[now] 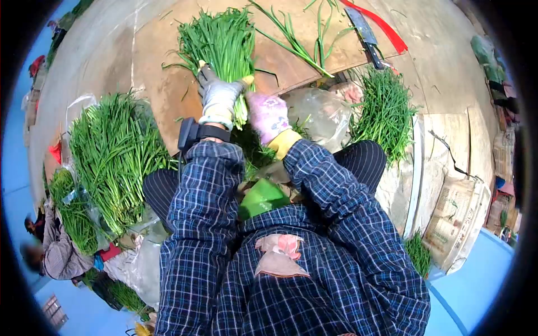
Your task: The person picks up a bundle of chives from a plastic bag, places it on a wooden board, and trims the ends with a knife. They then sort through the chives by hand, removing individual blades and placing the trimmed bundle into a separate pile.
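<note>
My left hand, in a grey-white glove with yellow fingertips, is closed around the lower part of a thick bunch of garlic chives. The leaves point away from me across a wooden board, and the pale stem ends hang toward my lap. Beside those ends is my right hand, in a pink flowered glove with a yellow cuff; its fingers are turned from view. More greens lie beneath the hands, partly covered by them. A few loose chives are spread on the board to the right.
A cleaver lies at the board's far right, beside a red strip. Large heaps of greens stand at left and right. Clear plastic lies near my right knee. Another person sits at far left.
</note>
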### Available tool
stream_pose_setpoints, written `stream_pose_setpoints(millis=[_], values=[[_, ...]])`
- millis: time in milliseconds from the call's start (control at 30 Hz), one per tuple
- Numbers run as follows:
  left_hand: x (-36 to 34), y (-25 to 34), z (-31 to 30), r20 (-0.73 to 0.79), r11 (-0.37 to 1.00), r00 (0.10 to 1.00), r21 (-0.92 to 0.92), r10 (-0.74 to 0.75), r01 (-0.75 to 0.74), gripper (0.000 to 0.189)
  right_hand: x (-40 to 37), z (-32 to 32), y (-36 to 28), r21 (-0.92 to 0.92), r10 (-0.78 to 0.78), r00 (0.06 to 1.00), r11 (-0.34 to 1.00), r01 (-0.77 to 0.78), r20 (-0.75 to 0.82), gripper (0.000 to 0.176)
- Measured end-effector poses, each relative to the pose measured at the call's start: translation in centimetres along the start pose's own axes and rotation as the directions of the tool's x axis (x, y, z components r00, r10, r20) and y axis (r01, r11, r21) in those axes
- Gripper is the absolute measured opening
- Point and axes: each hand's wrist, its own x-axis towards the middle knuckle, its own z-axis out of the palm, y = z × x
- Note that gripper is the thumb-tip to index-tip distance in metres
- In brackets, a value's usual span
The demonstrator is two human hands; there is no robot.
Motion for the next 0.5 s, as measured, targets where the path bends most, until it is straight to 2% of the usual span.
stream_pose_setpoints(millis=[67, 133, 167, 200, 267, 333, 367, 400, 467, 500], values=[[-0.5, 1.5, -0.6, 0.021, 0.990, 0.997, 0.120, -0.070, 0.067, 0.120, 0.2, -0.9, 0.1, 0.003, 0.013, 1.000, 1.000, -0.013, 0.015, 0.012], [0.0, 1.3, -0.5, 0.032, 0.989, 0.996, 0.126, -0.086, 0.081, 0.119, 0.4, -2.7, 1.7, 0.132, 0.125, 0.989, 0.982, -0.135, 0.081, 0.019], [0.1, 0.8, -0.3, 0.047, 0.986, 0.993, 0.135, -0.105, 0.098, 0.118, 1.4, -3.3, 2.8, 0.184, 0.184, 0.982, 0.964, -0.190, 0.051, 0.025], [0.2, 0.3, -0.1, 0.049, 0.984, 0.992, 0.138, -0.117, 0.109, 0.118, 2.4, -4.1, 3.4, 0.104, 0.184, 0.981, 0.976, -0.189, 0.056, 0.026], [0.8, -0.3, 0.0, 0.055, 0.992, 0.993, 0.080, -0.101, 0.096, 0.116, 5.2, -2.4, 4.8, -0.101, 0.074, 0.996, 0.992, -0.079, -0.052, 0.024], [0.5, 0.0, -0.4, 0.038, 0.993, 0.994, 0.067, -0.100, 0.097, 0.116, 8.2, 0.1, 6.0, -0.239, -0.061, 0.998, 0.969, 0.057, -0.007, 0.018], [0.6, -0.2, -0.2, 0.038, 0.991, 0.993, 0.073, -0.111, 0.108, 0.116, 9.2, -1.1, 5.2, -0.295, -0.056, 0.993, 0.952, 0.084, 0.102, 0.013], [0.7, -0.3, -0.1, 0.040, 0.990, 0.992, 0.076, -0.123, 0.120, 0.117, 10.2, -2.6, 4.4, -0.389, -0.072, 0.989, 0.914, 0.118, 0.131, 0.012], [0.7, -0.6, 0.0, 0.053, 0.991, 0.992, 0.073, -0.116, 0.112, 0.118, 12.7, -4.1, 4.6, -0.429, -0.129, 0.981, 0.885, 0.179, 0.145, 0.014], [0.7, -0.9, 0.3, 0.027, 0.996, 0.997, 0.050, -0.074, 0.072, 0.118, 14.3, -3.5, 5.4, -0.421, -0.181, 0.983, 0.893, 0.160, -0.009, 0.018]])
